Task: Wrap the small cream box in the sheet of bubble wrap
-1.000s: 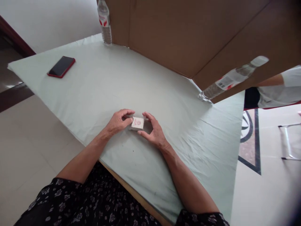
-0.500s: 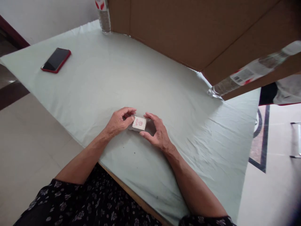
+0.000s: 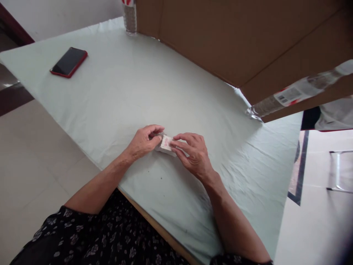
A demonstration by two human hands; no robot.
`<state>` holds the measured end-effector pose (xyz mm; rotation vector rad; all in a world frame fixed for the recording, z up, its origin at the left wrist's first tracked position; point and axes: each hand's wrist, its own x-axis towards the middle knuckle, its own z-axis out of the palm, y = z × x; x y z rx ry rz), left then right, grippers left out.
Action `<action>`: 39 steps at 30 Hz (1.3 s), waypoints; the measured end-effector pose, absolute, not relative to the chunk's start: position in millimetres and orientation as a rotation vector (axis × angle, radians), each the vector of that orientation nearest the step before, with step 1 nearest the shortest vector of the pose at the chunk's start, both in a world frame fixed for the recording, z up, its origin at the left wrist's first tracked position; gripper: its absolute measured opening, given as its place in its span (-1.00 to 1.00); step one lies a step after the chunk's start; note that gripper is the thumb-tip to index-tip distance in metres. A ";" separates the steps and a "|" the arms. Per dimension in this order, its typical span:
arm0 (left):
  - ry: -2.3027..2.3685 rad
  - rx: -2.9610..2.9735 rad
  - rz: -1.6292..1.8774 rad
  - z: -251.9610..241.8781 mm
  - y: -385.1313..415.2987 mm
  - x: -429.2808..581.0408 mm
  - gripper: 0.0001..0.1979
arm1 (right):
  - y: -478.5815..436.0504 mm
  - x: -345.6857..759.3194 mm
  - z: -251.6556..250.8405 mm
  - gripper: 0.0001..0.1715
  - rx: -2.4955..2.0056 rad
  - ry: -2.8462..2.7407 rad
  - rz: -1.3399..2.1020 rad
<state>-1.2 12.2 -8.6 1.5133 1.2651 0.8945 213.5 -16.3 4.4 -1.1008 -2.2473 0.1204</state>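
Observation:
A small white block, a box or a stack of cards, with red print on top [image 3: 166, 142] lies on the cloth between my hands. My left hand [image 3: 145, 141] grips its left end, thumb on the near side and fingers curled behind. Thumb and fingertips of my right hand [image 3: 194, 152] close on the right end, covering part of the red print. Beneath that end a paler lower edge shows, and I cannot tell whether it is a separate piece.
A pale green cloth [image 3: 110, 92] covers the table. A phone in a red case [image 3: 68, 62] lies at the far left. Cardboard [image 3: 198, 40] stands at the back, with a plastic bottle [image 3: 130, 18] at its left end and another bottle [image 3: 292, 94] along its right side.
My right hand has gone from spread around the block to pinching its right end. My left hand keeps its grip. The view has shifted slightly.

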 end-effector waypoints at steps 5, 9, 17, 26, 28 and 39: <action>1.213 1.538 0.918 -10.2 10.7 0.5 -0.67 | -14.6 203.7 17.8 -0.84 -1.161 -2.383 0.103; 1.222 1.561 0.912 -10.9 11.1 0.9 -0.67 | -15.0 194.8 13.5 -0.74 -1.180 -2.336 0.067; 1.224 1.783 0.831 -4.2 6.5 2.9 -0.48 | -4.1 193.5 1.0 -0.84 -1.175 -2.075 0.103; 1.088 1.746 0.767 -5.2 3.6 3.5 -0.23 | 10.9 197.5 23.8 -0.85 -1.272 -1.934 0.231; 1.042 1.727 0.798 -7.0 3.1 4.5 -0.21 | 21.6 201.9 25.8 -0.85 -1.282 -1.889 0.250; 0.851 1.370 0.833 -11.3 7.1 7.4 -0.40 | 110.2 219.3 10.6 -0.82 -1.350 -1.797 0.354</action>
